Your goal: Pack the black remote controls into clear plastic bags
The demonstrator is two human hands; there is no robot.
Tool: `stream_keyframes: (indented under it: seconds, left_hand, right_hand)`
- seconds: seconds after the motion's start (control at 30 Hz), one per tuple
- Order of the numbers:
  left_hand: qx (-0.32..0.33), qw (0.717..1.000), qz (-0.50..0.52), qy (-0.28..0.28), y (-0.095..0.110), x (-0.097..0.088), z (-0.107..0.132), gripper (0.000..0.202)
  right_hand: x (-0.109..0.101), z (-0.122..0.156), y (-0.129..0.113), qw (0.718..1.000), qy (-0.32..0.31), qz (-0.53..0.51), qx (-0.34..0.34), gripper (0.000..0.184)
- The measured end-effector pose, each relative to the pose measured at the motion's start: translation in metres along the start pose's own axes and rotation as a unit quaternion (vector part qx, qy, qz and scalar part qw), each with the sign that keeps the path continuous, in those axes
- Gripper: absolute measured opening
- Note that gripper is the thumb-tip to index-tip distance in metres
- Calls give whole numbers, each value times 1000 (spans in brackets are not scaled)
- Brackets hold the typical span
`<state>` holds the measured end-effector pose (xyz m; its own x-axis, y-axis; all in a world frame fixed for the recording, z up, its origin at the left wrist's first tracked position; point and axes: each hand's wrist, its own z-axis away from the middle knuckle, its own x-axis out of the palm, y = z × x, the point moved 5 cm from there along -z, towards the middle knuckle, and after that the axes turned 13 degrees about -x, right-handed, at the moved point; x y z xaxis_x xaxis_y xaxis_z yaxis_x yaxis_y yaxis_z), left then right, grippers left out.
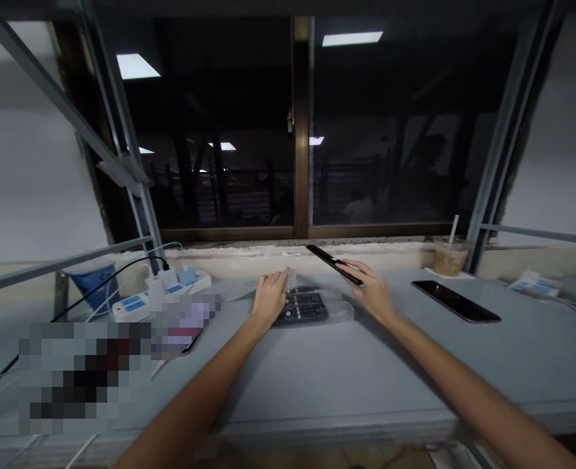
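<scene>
In the middle of the desk lies a clear plastic bag (345, 311) with black, many-buttoned remote controls (305, 307) in or under it; how many is hard to make out. My left hand (269, 298) rests on the bag's left part, fingers stretched out, partly covering the remotes. To the right, my right hand (372, 292) grips the near end of a slim black remote control (331, 262). That remote is raised above the desk and tilted, its far end pointing up and left toward the window. Its button face cannot be seen clearly.
On the left are a white power strip (134, 306) with plugs and cables, a blue container (94, 286) and a phone (190, 326). A blurred-out patch covers the front left. On the right are a black phone (457, 301) and an iced drink cup (449, 256). Metal posts flank the desk.
</scene>
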<state>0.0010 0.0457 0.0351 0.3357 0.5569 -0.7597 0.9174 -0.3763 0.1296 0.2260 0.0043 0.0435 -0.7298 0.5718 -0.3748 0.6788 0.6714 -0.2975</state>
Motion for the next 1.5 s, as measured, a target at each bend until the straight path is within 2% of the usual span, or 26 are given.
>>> stream_keyframes:
  seconds: [0.07,0.17,0.27,0.4,0.57,0.67,0.77,0.83,0.9,1.03,1.13,1.23,1.3,1.4,1.5]
  left_hand:
    - [3,1000,5,-6,1,2,1,53]
    - [12,1000,2,-14,4,5,2,38]
    - [24,1000,-8,-13,7,4,3,24]
    - [35,999,-12,-26,10,1,3,27]
    - [45,999,4,3,8,0,1,18]
    - [35,999,21,14,4,1,0,16]
    - [30,999,24,17,2,2,-1,12]
    - [34,999,19,15,3,3,-1,9]
    - [34,999,13,9,4,3,0,9]
    - [24,1000,18,-8,7,1,2,8]
    - [16,1000,22,0,8,-1,3,9]
    - [16,1000,17,10,10,-2,4,19]
    - [19,1000,10,11,12,-2,5,23]
    - [27,1000,2,11,16,-3,6,26]
    - [40,999,-3,11,21,-5,8,22]
  right_hand:
    - [-1,-2,-9,998,-12,36,-52,40]
    - [-3,-3,-20,990,-18,70,-118,48]
    - [-3,-3,-26,984,-18,83,-157,47]
    - [-2,-2,-29,982,-14,92,-166,38]
    - [-6,-3,-29,981,27,74,-175,35]
    - [-9,-5,-25,984,3,71,-164,32]
    - [-14,-8,-22,989,9,70,-132,26]
    - [-17,-8,-21,993,60,43,-92,21]
    - [-18,-7,-17,992,128,-11,-19,23]
    - [-13,-1,-1,956,222,-126,147,43]
    - [-11,2,14,915,262,-201,233,46]
    - [-6,6,29,872,248,-274,322,40]
    - [-3,8,33,856,226,-304,351,36]
    - [1,7,29,862,195,-320,343,33]
    - [4,6,23,875,171,-313,329,31]
